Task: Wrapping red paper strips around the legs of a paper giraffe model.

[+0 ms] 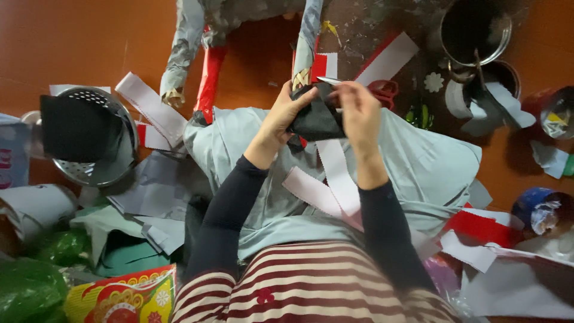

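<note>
Seen from above: left hand (281,119) and right hand (359,110) both gripping a dark folded piece of paper (317,119), held up over a pale grey sheet (418,167) spread on the orange floor (72,42). Seemingly mid-fold or mid-wrap; next likely calling for a firm pinch to keep the edges together. White pinked strips (335,173) lying beneath the wrists, red-handled scissors (385,93) just beyond the right hand. To the left, a metal colander (113,161) holding a black sheet. Upper right, a metal pot (475,30), contents too dark to tell, and a tin (499,81) with white scraps.
</note>
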